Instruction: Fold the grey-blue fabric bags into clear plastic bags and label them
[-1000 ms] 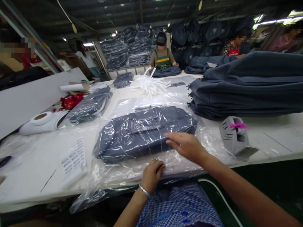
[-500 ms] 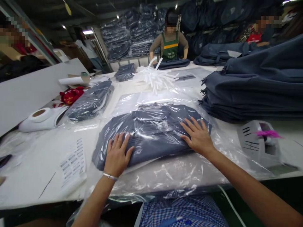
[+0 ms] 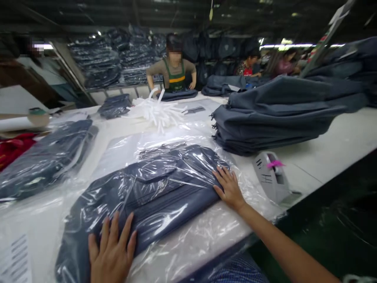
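A folded dark blue bag inside a clear plastic bag (image 3: 153,192) lies on the white table (image 3: 338,137) in front of me. My left hand (image 3: 110,251) rests flat on its near left corner, fingers spread. At the bag's right end, my right hand (image 3: 228,186) presses flat on the plastic with its fingers stretched out. Neither hand grips anything.
A grey tape dispenser (image 3: 272,177) stands just right of my right hand. Behind it lies a stack of dark blue bags (image 3: 273,118). Another bagged item (image 3: 44,157) sits at the left. White strips (image 3: 160,112) lie further back. A person in a green apron (image 3: 173,74) works opposite.
Both hands slid outward along the bagged item, the left toward its near left corner and the right to its right end. The view turned to the right.
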`<state>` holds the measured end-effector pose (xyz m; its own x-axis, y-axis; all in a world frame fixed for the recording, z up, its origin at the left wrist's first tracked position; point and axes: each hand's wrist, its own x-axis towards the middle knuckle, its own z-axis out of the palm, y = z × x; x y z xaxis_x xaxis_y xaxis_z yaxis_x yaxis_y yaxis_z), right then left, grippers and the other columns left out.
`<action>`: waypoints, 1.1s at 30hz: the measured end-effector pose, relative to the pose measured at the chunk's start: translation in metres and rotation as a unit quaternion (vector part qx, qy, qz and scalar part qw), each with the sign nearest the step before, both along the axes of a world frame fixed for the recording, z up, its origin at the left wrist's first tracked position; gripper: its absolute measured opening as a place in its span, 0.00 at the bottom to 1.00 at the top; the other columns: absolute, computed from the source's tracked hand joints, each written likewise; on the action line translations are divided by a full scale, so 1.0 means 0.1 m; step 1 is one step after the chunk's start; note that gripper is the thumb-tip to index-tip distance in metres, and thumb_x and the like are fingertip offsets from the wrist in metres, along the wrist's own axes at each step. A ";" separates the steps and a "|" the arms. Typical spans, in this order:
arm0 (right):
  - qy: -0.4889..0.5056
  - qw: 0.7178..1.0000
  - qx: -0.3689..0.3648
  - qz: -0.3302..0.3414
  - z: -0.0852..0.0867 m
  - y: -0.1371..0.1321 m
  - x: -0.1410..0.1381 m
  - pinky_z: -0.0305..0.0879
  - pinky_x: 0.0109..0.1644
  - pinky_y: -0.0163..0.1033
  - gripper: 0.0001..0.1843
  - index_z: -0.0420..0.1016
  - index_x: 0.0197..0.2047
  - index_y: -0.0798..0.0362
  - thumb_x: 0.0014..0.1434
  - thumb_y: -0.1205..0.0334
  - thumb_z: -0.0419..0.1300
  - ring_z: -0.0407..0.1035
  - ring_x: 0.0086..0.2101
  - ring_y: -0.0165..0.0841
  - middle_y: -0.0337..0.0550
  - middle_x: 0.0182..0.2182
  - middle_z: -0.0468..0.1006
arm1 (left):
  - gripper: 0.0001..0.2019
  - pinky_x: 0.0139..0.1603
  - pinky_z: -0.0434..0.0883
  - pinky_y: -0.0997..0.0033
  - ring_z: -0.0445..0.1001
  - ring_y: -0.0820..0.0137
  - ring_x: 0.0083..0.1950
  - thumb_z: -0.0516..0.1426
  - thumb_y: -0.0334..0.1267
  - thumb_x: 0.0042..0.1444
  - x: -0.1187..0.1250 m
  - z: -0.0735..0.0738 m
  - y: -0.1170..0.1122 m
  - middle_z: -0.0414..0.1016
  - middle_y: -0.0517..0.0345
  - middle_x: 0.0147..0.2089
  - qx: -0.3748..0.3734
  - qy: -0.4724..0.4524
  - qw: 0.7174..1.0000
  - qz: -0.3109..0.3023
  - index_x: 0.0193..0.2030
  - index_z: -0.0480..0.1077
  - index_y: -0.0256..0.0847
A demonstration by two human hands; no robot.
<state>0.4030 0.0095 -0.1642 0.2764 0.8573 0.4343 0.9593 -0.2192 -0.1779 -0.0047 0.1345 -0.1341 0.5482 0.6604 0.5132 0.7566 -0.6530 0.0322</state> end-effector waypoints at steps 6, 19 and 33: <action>-0.007 1.000 0.012 0.003 -0.10 -0.11 0.11 0.44 0.67 0.61 0.30 0.54 0.69 0.49 0.67 0.49 0.47 0.46 0.67 0.45 0.49 0.67 0.60 | 0.32 0.68 0.48 0.39 0.52 0.51 0.72 0.49 0.44 0.63 -0.26 0.05 -0.14 0.51 0.46 0.73 -0.013 0.051 0.999 0.000 0.73 0.44 0.52; 0.010 0.996 0.087 0.021 -0.15 -0.04 0.18 0.46 0.67 0.57 0.28 0.61 0.66 0.54 0.67 0.50 0.47 0.50 0.66 0.46 0.52 0.64 0.64 | 0.28 0.69 0.42 0.34 0.54 0.51 0.71 0.56 0.40 0.61 -0.20 0.38 -0.27 0.62 0.47 0.68 -0.088 0.166 0.981 -0.043 0.68 0.58 0.48; -0.028 0.991 0.128 0.037 -0.20 -0.04 0.18 0.45 0.66 0.63 0.29 0.58 0.68 0.53 0.66 0.54 0.50 0.53 0.65 0.50 0.55 0.64 0.63 | 0.29 0.70 0.53 0.47 0.55 0.60 0.72 0.46 0.23 0.62 -0.15 -0.05 -0.36 0.60 0.56 0.69 -0.008 0.114 0.993 0.019 0.68 0.58 0.47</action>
